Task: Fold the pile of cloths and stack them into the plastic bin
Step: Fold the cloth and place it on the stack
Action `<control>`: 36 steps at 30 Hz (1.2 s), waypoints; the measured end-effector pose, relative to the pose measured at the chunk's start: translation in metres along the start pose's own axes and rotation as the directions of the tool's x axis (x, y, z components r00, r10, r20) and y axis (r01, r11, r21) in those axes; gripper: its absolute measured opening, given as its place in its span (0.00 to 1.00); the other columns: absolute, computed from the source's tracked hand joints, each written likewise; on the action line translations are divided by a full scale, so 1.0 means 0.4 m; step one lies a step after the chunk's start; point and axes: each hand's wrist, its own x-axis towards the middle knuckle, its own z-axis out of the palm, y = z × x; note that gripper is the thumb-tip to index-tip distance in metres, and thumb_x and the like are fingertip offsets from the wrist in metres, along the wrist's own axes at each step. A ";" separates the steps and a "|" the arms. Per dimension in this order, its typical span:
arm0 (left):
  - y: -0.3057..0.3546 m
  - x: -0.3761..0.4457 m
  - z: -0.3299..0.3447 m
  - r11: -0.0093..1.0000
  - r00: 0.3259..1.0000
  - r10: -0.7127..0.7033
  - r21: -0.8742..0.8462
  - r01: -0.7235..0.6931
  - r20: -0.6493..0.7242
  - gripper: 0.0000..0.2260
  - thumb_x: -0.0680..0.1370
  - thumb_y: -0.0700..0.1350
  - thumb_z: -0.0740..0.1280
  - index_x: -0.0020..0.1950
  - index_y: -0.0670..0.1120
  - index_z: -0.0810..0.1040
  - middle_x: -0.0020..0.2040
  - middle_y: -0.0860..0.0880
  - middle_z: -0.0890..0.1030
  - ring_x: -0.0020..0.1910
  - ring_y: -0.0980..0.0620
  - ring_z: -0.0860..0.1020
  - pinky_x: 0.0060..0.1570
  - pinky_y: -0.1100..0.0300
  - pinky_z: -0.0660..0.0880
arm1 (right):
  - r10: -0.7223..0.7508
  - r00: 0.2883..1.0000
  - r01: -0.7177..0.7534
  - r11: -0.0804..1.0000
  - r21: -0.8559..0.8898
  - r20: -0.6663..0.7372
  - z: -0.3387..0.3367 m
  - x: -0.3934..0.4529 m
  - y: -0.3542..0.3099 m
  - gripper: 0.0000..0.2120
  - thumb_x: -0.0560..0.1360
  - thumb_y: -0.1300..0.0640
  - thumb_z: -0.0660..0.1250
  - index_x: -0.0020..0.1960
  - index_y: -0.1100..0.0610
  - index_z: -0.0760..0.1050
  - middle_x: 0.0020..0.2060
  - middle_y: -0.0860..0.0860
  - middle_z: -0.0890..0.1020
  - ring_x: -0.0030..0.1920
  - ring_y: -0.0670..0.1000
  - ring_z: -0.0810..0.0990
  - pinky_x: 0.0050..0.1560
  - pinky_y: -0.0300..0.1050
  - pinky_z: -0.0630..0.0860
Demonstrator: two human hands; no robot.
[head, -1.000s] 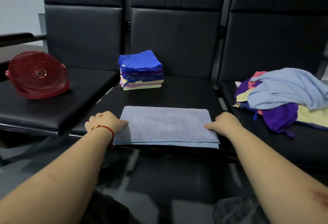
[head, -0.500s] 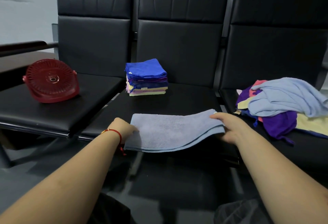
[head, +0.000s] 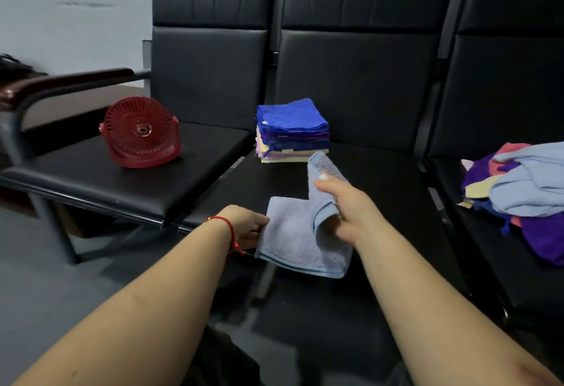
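A light blue cloth [head: 293,239] lies at the front edge of the middle black seat [head: 381,190]. My left hand [head: 247,226] grips its left end. My right hand [head: 351,211] holds the right end lifted and swung over toward the left, so that part stands up above the rest. A neat stack of folded cloths [head: 293,132], blue on top, sits at the back left of the same seat. A loose pile of cloths [head: 525,190] in light blue, purple, yellow and pink lies on the right seat. No plastic bin is in view.
A red round fan [head: 140,132] stands on the left seat [head: 122,184]. An armrest [head: 67,83] runs along the far left. Dark floor lies below the seats' front edge.
My right hand has lifted the cloth's right end and carried it up and leftward over the cloth. My left hand stays on the left end. The camera has turned left.
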 end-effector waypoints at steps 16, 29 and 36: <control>0.019 -0.031 -0.010 0.997 1.000 0.026 -0.074 -0.024 0.016 0.19 0.81 0.55 0.57 0.40 0.42 0.73 0.32 0.45 0.76 0.32 0.48 0.75 0.30 0.58 0.73 | -0.243 0.957 0.264 0.492 -0.829 0.161 0.015 0.023 0.091 0.26 0.76 0.59 0.64 0.73 0.52 0.65 0.67 0.49 0.72 0.54 0.48 0.77 0.53 0.43 0.76; 0.016 -0.019 0.150 0.237 0.749 0.631 0.869 -0.435 0.203 0.21 0.82 0.49 0.54 0.75 0.51 0.60 0.78 0.48 0.54 0.76 0.49 0.54 0.73 0.51 0.54 | -0.139 0.986 0.048 -0.266 -0.963 0.087 -0.063 0.065 0.105 0.25 0.82 0.47 0.45 0.78 0.51 0.48 0.78 0.51 0.47 0.77 0.51 0.43 0.75 0.56 0.41; 0.010 0.054 0.142 0.405 0.908 0.418 0.891 -0.206 0.020 0.27 0.81 0.58 0.47 0.78 0.50 0.48 0.79 0.50 0.47 0.77 0.47 0.47 0.74 0.46 0.46 | -0.104 0.988 0.081 -0.256 -0.963 0.111 -0.081 0.057 0.100 0.29 0.81 0.42 0.46 0.78 0.51 0.46 0.78 0.50 0.44 0.77 0.50 0.41 0.74 0.55 0.39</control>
